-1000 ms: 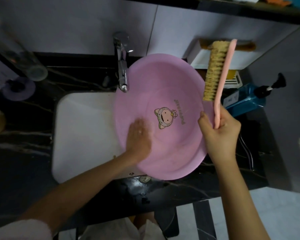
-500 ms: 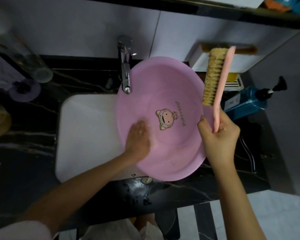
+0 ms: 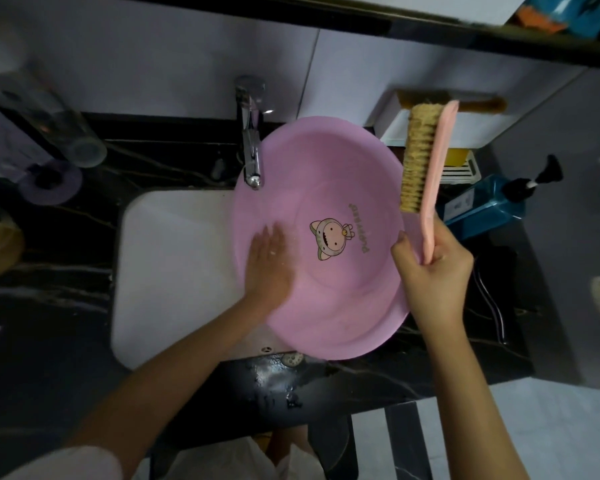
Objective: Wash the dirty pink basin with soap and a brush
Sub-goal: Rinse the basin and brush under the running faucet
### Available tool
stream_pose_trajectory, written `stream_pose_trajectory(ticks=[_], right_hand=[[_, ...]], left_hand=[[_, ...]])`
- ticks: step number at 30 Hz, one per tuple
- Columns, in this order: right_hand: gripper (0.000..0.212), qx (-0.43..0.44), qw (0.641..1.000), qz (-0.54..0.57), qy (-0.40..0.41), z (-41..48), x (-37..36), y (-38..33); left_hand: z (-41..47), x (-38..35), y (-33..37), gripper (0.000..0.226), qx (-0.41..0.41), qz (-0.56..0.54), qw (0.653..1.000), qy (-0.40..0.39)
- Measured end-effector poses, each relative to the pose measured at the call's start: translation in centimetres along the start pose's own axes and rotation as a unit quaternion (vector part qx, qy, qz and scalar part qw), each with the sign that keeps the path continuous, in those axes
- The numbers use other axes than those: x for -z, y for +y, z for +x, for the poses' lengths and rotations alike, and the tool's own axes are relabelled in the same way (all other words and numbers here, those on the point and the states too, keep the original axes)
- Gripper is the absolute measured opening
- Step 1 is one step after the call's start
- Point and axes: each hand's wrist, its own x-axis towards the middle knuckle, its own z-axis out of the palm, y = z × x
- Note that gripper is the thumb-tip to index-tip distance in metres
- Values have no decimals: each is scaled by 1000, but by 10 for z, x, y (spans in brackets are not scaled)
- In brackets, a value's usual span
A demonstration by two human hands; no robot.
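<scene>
Our left hand [image 3: 269, 268] presses flat on the pink basin [image 3: 326, 306] propped over the right edge of the sink [image 3: 174, 271], while our right hand [image 3: 430, 278] grips the brush [image 3: 426, 161] above its rim; we should brace it and scrub in overlapping strokes.

Lighting is dim. A black veined stone counter [image 3: 49, 323] carries a white rectangular sink [image 3: 174, 271]. A chrome faucet [image 3: 252, 143] stands at the counter's back edge against a pale panelled wall [image 3: 153, 53]. A dark shelf [image 3: 361, 24] runs overhead. The floor [image 3: 568, 427] is pale.
</scene>
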Motion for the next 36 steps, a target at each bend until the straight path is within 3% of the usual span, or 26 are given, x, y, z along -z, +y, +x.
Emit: stream_pose_trajectory(ticks=[4, 9, 11, 16, 20, 23, 27, 31, 34, 36], right_hand=[[43, 33, 997, -62, -34, 2, 10, -6], [39, 79, 968, -210, -112, 35, 23, -18], [35, 112, 953, -252, -124, 59, 18, -27], [28, 111, 922, -334, -162, 109, -13, -48], [21, 76, 953, -247, -160, 92, -5, -43], [27, 42, 984, -138, -104, 57, 8, -28], [30, 24, 998, -55, -21, 16, 12, -6], [26, 21, 999, -40, 21, 5, 9, 4], [28, 34, 998, -37, 25, 5, 8, 5], [29, 39, 998, -32, 26, 4, 8, 5]], left_hand=[[-30, -9, 24, 63, -42, -73, 988, -129], [-34, -1, 2, 67, -115, -41, 984, -132], [-35, 1, 5, 72, -115, -19, 986, -123], [-35, -3, 5, 59, -87, -16, 988, -127], [-27, 0, -5, 64, -45, 10, 994, -102], [-9, 10, -16, 68, -23, 23, 998, -48], [17, 15, -17, 75, -2, 38, 999, 21], [13, -1, 12, 73, 44, -15, 999, 11], [-11, -19, 49, 68, 6, -112, 992, -51], [-18, -21, 48, 66, -30, -112, 990, -80]])
